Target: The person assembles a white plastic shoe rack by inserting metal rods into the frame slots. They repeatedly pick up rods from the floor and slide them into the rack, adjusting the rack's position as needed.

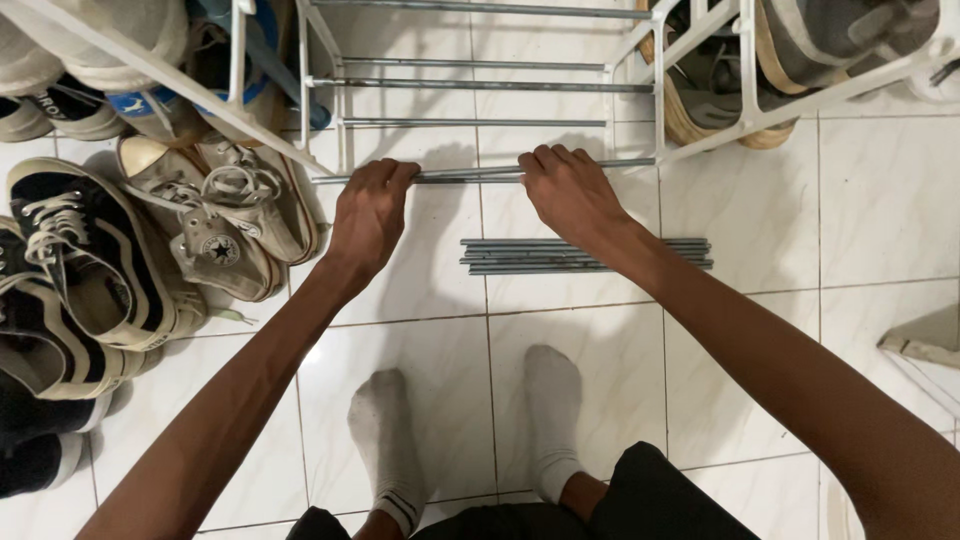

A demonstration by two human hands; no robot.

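Note:
Both of my hands grip one thin grey metal rod (468,174) that spans the front of a white shoe rack frame (657,100). My left hand (372,210) is closed around the rod near its left end. My right hand (568,190) is closed around it right of the middle. Three more rods (470,85) sit fitted across the frame farther back. A bundle of several loose rods (500,256) lies on the white tiled floor just below my hands.
Worn canvas sneakers (225,215) and black striped shoes (80,265) are piled on the floor at left. More shoes (720,70) sit in the rack sections at both top corners. My socked feet (470,420) stand on the tiles below.

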